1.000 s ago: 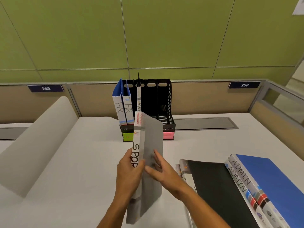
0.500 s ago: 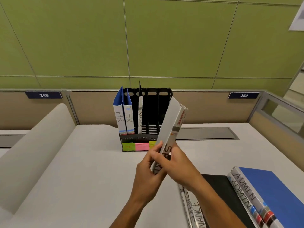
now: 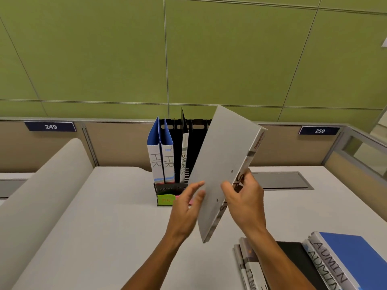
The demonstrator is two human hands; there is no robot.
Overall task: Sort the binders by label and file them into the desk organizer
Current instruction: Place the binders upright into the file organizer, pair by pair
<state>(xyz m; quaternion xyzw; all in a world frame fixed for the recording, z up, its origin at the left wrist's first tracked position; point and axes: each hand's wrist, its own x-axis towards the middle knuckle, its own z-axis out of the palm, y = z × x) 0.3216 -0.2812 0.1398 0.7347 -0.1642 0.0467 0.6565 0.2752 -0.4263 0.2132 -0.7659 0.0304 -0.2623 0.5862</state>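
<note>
- Grey plastic forms the cover of the binder [image 3: 222, 164] that is held tilted above the white desk [image 3: 104, 227], its top leaning to the right and its spine turned to the right side.
- The spine is gripped by the right hand [image 3: 245, 201], with the thumb laid on the grey cover and the fingers curled round the spine over the partly hidden lettering.
- The left hand [image 3: 186, 208] is held open at the binder's left edge, its fingers straight and relaxed; whether the fingertips touch the cover cannot be told.
- The black desk organizer [image 3: 173, 187] is seen just behind the hands, against the beige partition [image 3: 117, 143].
- Two blue binders marked HR [image 3: 161, 162] are filed upright in the organizer's left slots.
- A slim binder marked SPORTS [image 3: 184, 160] is stood upright in the next slot to the right; the remaining slots are largely covered by the held binder.
- A green sticky label [image 3: 165, 199] is fixed to the organizer's front, with a pink one partly hidden behind the left hand.
- Blue binders marked ADMIN [image 3: 343, 260] are stacked flat at the desk's lower right, just beside a black binder [image 3: 297, 258] and a spine beginning FIN [image 3: 251, 277].
</note>
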